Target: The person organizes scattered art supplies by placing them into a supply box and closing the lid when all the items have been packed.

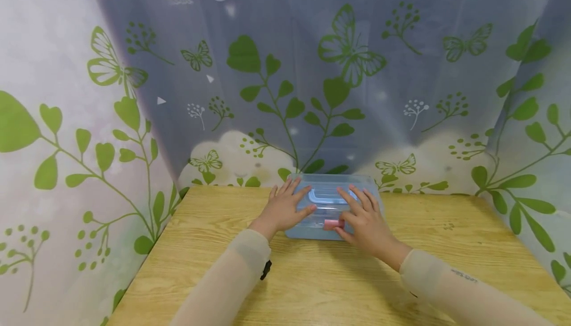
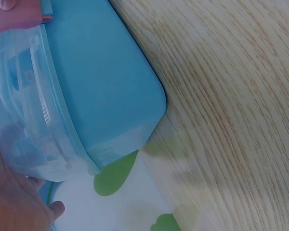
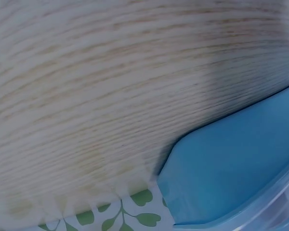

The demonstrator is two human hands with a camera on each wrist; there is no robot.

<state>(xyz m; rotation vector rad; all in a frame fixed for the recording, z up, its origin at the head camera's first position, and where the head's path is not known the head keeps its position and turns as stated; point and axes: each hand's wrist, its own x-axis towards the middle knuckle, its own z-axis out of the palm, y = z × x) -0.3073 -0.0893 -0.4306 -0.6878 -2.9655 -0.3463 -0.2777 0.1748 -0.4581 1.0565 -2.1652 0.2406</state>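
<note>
A blue plastic storage box [image 1: 308,233] with a clear lid [image 2: 36,110] stands at the back of the table. A pink latch [image 1: 332,224] sits on the box's front side. My left hand [image 1: 283,210] rests on the left part of the lid with its fingers spread. At the front, my right hand [image 1: 367,224] pinches the right end of the latch between thumb and index finger, and its other fingers reach over the lid. The right wrist view shows a corner of the blue box [image 3: 226,168] but no hand. What the box contains cannot be made out.
The wooden table [image 1: 232,207] extends around the box on both sides and toward me. Right behind the box hangs a curtain [image 1: 276,14] printed with green leaves and butterflies. Similar patterned cloth [image 1: 53,68] borders the table at the left and right.
</note>
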